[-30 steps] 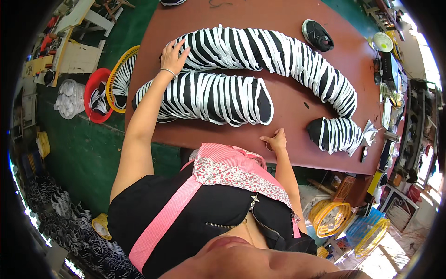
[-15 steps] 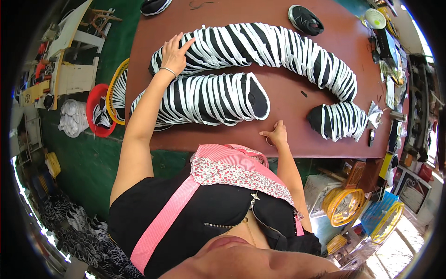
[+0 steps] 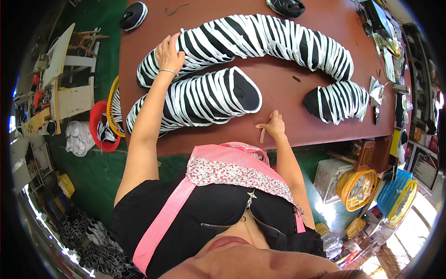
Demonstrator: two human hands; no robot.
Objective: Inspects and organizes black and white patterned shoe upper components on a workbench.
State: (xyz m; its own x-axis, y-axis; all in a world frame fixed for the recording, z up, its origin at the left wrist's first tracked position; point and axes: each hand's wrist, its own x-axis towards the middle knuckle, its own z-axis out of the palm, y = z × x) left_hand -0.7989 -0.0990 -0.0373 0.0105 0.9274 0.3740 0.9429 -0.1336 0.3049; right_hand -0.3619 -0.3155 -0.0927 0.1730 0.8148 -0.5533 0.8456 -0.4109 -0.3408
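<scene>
The left hand point(image 3: 170, 56) lies, fingers loosely parted, over the long striped stack point(image 3: 260, 39), arching left to right, partly hidden beneath; the right hand point(image 3: 275, 124)'s grip, can't tell!

The left arm point(image 3: 147, 122) reaches forward, almost straight, and its wrist point(image 3: 167, 75) leads into the left hand point(image 3: 170, 56), which has its back turned up and its fingers extended ahead. The right hand point(image 3: 273, 124) is well apart from it, to the right and nearer the torso point(image 3: 223, 204). There the thumb point(image 3: 261, 126) sticks out toward the left hand's side while the fingers point forward; how far they curl is unclear. Behind that hand, the right forearm point(image 3: 289, 160) slants back and outward.
</scene>
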